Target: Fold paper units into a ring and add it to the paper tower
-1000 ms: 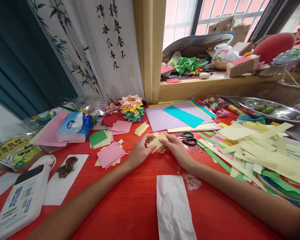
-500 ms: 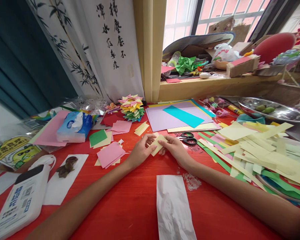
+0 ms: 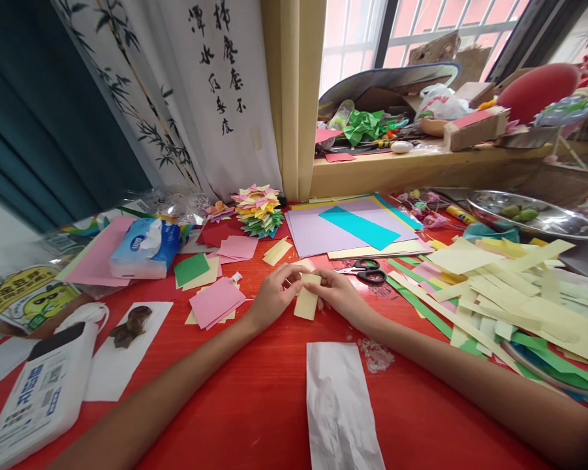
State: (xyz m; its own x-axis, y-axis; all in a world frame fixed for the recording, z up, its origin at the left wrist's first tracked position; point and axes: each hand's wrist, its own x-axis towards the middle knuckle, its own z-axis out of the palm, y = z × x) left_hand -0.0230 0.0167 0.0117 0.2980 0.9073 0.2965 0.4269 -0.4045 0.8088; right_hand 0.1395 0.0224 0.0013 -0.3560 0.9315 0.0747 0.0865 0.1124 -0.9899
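A small pale yellow paper rectangle (image 3: 305,304), which looks folded, is held upright over the middle of the red table. My left hand (image 3: 277,291) pinches its left edge between thumb and fingers. On the opposite side, my right hand (image 3: 341,295) grips the paper with its thumb across the front. Some fingertips are hidden behind the paper. Scissors with black handles (image 3: 371,271) lie just beyond my right hand. Left of my left hand is a stack of pink paper squares (image 3: 218,302). Folded pale yellow pieces (image 3: 277,251) rest beyond it.
A white paper sheet (image 3: 340,405) lies in front. Pale yellow paper strips (image 3: 528,294) heap up at right, near a metal bowl (image 3: 538,212). Lilac sheets (image 3: 308,232) and a layered paper ornament (image 3: 258,212) sit at the back. A tissue pack (image 3: 147,251) is at left.
The yellow paper has turned from a slant to nearly upright and sits slightly lower between my hands. Both hands keep hold of it, with small finger shifts.
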